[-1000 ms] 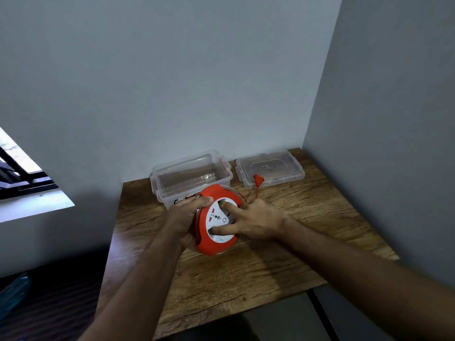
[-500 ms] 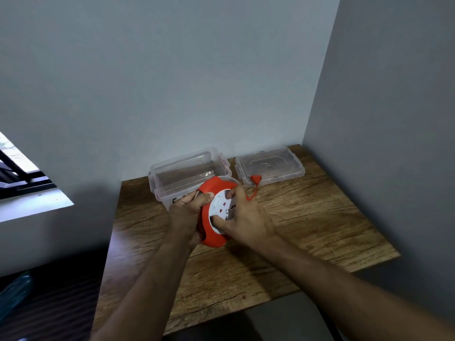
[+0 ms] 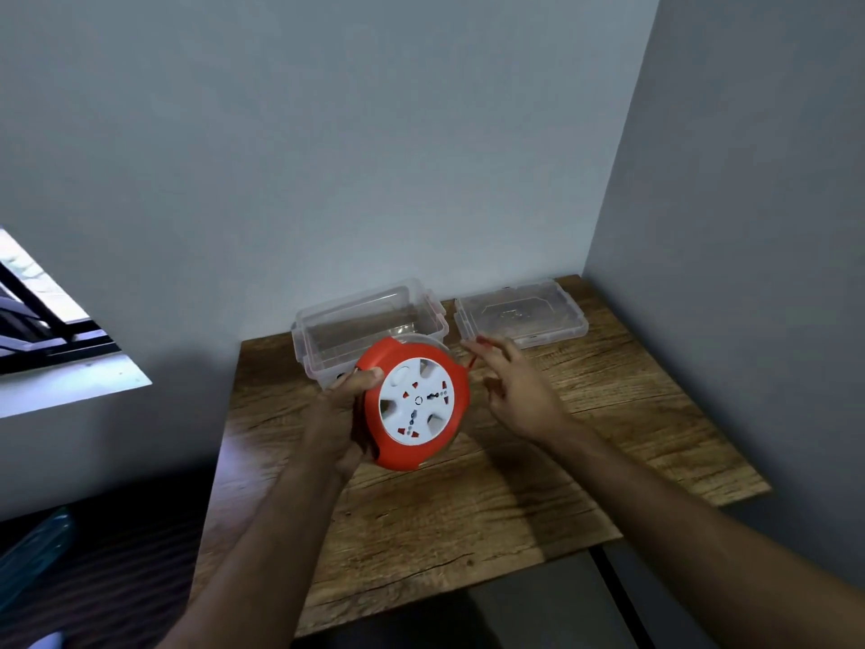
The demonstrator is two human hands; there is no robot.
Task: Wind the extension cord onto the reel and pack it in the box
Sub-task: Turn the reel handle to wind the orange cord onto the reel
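Observation:
The orange reel (image 3: 416,456) with a white socket face is held upright above the wooden table (image 3: 608,414), my left hand (image 3: 339,414) gripping its left rim. A thin red cord (image 3: 472,360) leaves the reel's upper right edge. It runs to the red plug end (image 3: 484,341), which is mostly hidden by my fingers. My right hand (image 3: 519,395) is off the reel, just to its right, with its fingers spread and the fingertips at the plug end. The clear plastic box (image 3: 323,320) stands open right behind the reel.
The box's clear lid (image 3: 568,320) lies flat at the back right, close to the corner of the grey walls. A window sill (image 3: 70,391) is off to the left. The table's front edge is near me, with dark floor to the left.
My right hand has come off the reel's white face and moved right and back to the plug end. The socket face is now uncovered. My left hand keeps its hold.

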